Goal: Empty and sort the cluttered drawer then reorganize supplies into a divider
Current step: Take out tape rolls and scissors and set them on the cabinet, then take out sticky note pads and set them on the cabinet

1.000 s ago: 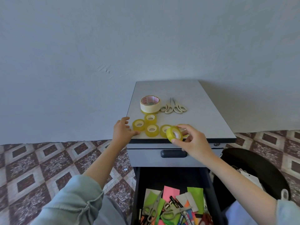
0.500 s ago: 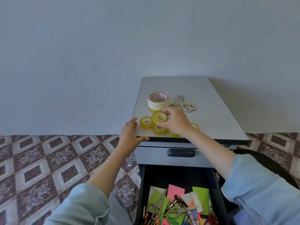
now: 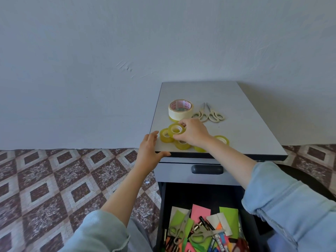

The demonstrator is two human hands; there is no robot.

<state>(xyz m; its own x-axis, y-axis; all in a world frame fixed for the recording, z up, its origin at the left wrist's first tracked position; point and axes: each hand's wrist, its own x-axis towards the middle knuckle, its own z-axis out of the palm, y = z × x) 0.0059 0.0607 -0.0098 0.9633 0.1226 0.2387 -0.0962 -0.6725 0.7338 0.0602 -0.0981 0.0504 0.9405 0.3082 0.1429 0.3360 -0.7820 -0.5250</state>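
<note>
Yellow tape roll (image 3: pixel 176 130), right hand (image 3: pixel 193 132) gripping

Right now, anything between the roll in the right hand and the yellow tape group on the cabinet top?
Nothing visible. The right hand holds the yellow tape roll directly over the other yellow rolls. The masking tape sits behind, clear of the spot.

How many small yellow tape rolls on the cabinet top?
5 visible: one held by the right hand at, apparently stacked on another; one left of it; one in front; two by the wrist. Any beneath is hidden.
</note>
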